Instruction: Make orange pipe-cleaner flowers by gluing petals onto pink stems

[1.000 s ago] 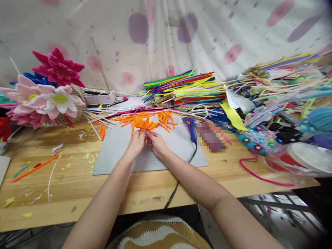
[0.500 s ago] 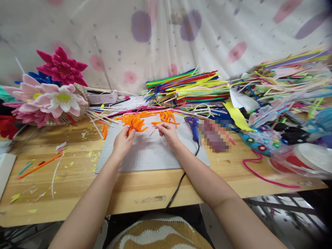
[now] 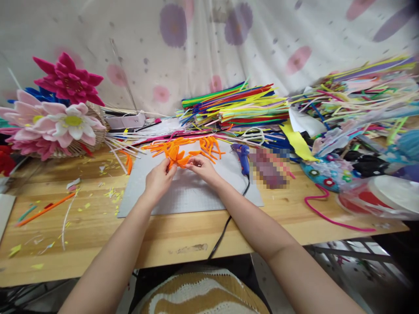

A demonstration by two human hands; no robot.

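Note:
My left hand (image 3: 159,180) is closed around the base of an orange pipe-cleaner flower (image 3: 176,155), its looped petals fanning up above the fingers. My right hand (image 3: 203,169) meets the flower from the right, thumb and fingertips pinched at a petal's edge. The thin pale stick it held earlier cannot be made out. Both hands are over a grey cutting mat (image 3: 196,198). Loose orange petal pieces (image 3: 211,146) lie on the mat's far side, partly behind the flower.
A blue glue gun (image 3: 242,158) lies right of the mat, its black cord (image 3: 225,231) running off the table's front edge. Scissors (image 3: 253,136) and pipe-cleaner bundles (image 3: 235,107) lie behind. Finished flowers (image 3: 70,122) stand left; a plastic tub (image 3: 389,196) is at right.
My right hand has moved left to the flower, and its pinch now meets a petal. The flower has turned in my left hand, with its petals spread differently. The view has shifted slightly.

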